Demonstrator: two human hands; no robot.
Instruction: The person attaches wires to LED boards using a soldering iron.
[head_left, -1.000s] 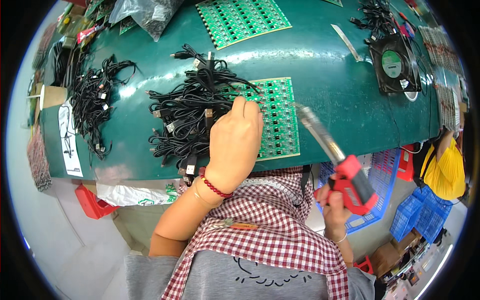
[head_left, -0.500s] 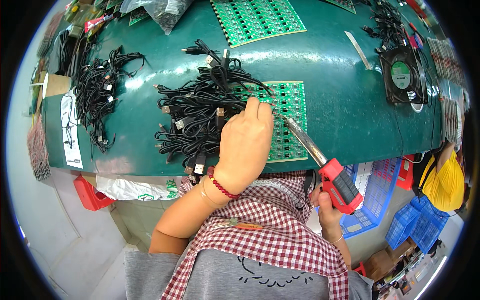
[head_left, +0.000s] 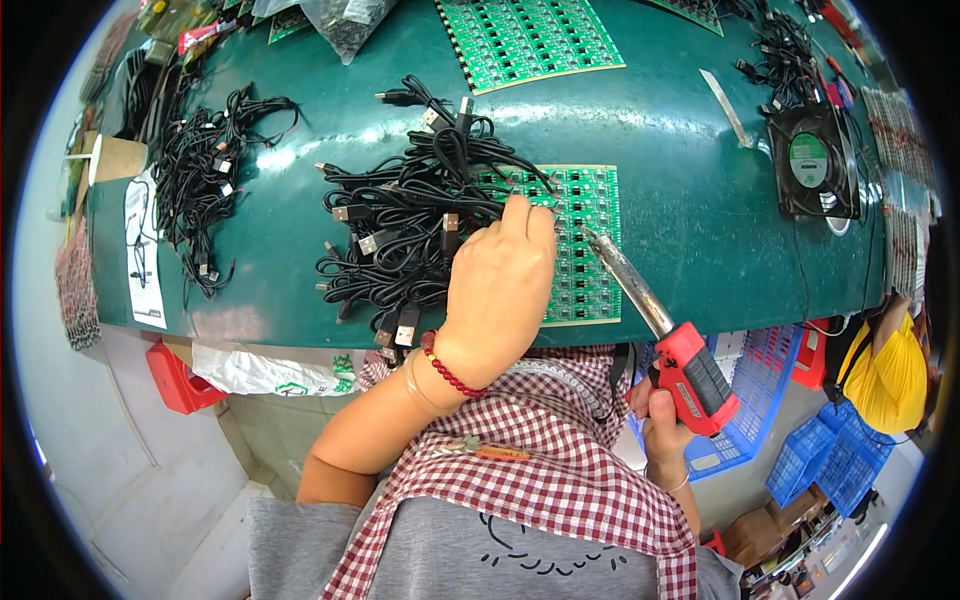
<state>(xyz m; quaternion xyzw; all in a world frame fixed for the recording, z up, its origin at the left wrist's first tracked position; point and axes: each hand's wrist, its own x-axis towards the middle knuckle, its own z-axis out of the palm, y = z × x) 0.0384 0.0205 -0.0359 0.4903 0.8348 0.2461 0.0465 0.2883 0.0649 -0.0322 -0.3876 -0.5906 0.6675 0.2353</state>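
My left hand is closed in a pinch over a green circuit board panel. A black USB cable runs into its fingertips; the wire end there is hidden by the fingers. My right hand grips a soldering iron with a red and black handle. The iron's metal barrel slants up and left, its tip over the panel just right of my left fingertips. A tangled pile of black USB cables lies left of the panel, partly overlapping it. Some cable ends rest on the panel's upper part.
Another board panel lies at the back of the green table. More black cables are at the left, beside a paper sheet. A metal strip and a black fan sit at the right. Blue crates stand below.
The soldering iron's tip has moved slightly right, away from my left fingertips. My left hand keeps its pinch over the panel. The whole view has shifted a little.
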